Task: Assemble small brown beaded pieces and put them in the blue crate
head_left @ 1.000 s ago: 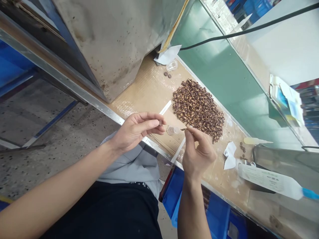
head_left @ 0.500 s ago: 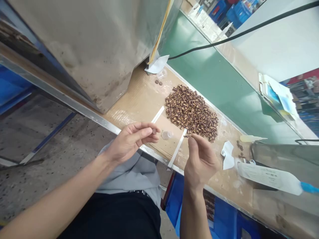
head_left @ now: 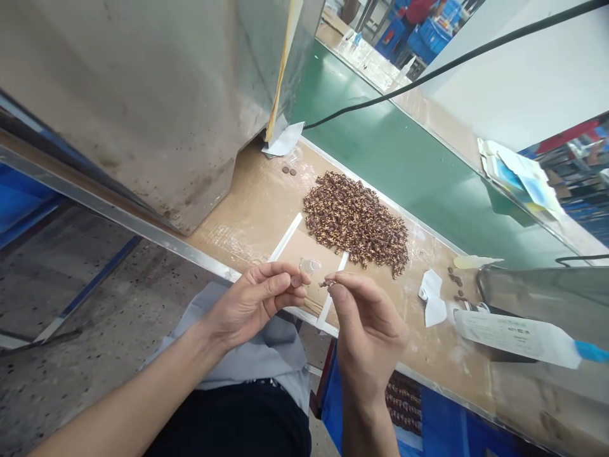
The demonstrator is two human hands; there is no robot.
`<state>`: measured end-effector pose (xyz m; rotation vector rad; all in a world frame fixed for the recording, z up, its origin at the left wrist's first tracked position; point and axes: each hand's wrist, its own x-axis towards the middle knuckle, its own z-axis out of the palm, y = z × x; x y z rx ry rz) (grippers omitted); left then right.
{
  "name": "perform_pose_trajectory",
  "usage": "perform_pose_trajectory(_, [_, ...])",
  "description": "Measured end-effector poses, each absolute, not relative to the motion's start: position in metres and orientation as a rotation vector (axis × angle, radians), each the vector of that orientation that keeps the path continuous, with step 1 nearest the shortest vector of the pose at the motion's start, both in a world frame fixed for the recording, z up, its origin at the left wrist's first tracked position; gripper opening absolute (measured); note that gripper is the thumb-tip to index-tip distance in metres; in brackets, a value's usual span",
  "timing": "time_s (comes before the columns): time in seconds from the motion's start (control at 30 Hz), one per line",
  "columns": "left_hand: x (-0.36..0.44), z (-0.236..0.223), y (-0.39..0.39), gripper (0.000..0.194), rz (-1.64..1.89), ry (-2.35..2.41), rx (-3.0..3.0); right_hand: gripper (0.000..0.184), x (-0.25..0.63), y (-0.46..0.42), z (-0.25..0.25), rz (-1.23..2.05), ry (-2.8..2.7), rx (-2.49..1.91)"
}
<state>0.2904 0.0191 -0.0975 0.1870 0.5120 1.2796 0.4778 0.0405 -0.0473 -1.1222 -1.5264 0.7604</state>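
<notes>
Between the thumb and fingers of my left hand (head_left: 254, 298) is a small brown disc (head_left: 295, 280), its flat face partly showing. My right hand (head_left: 368, 317) pinches a small brown-and-gold piece (head_left: 327, 284) at its fingertips, just to the right of the disc and apart from it. That piece resembles those in the big pile of brown-and-gold pieces (head_left: 356, 219) behind my hands. Past my left fingertips, a small clear round dish (head_left: 310, 265) sits on the cardboard between two white strips.
Two brown discs (head_left: 288, 171) lie at the back left, near a metal housing (head_left: 157, 108). To the right are a crumpled white paper (head_left: 432, 297), several loose discs (head_left: 455, 277) and a white bottle with a blue tip (head_left: 518, 336). A black cable (head_left: 428, 75) crosses above.
My right hand has come left, bringing its piece close to the disc in my left hand. The camera view has shifted a little. Both hands keep their pinch.
</notes>
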Motion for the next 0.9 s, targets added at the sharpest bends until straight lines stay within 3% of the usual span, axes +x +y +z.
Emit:
perform_pose_trajectory(0.43, [0.303,-0.097,0.015,0.027,1.23,0.537,0.163,0.019,0.475,0.038,-0.043,0.852,-1.555,-1.034])
perform_pose_trajectory(0.9, [0.306,-0.094,0.013,0.03,1.255,0.563,0.157,0.012,0.471,0.037,-0.046,0.884,-1.552,-1.056])
